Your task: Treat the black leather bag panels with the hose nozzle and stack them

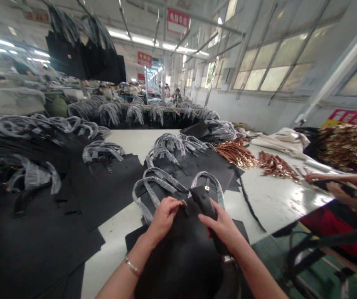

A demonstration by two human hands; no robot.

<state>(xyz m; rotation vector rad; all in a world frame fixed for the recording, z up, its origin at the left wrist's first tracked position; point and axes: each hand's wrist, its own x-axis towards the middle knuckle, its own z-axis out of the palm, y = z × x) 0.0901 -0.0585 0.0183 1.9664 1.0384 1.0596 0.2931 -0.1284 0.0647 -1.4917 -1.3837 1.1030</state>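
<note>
A black bag panel (184,253) lies on the table before me, with plastic-wrapped handles (141,199) at its far side. Above its upper part, my left hand (166,214) pinches a small brownish, metal-looking piece (183,203), partly hidden by the fingertips. My right hand (217,224) is wrapped around a black hand-held tool (201,199) with a thick body, whose exact kind I cannot make out. Its head points away from me, close to my left fingertips. A small gold fitting (207,188) shows just beyond the tool, below another wrapped handle (217,182).
Stacks of black bag panels (41,241) cover the left. More panels with wrapped handles (193,162) lie ahead. Brown straps with gold hardware (237,153) sit at the right, near a white cloth (282,141). A co-worker's hands (343,191) hold a dark object at the right edge.
</note>
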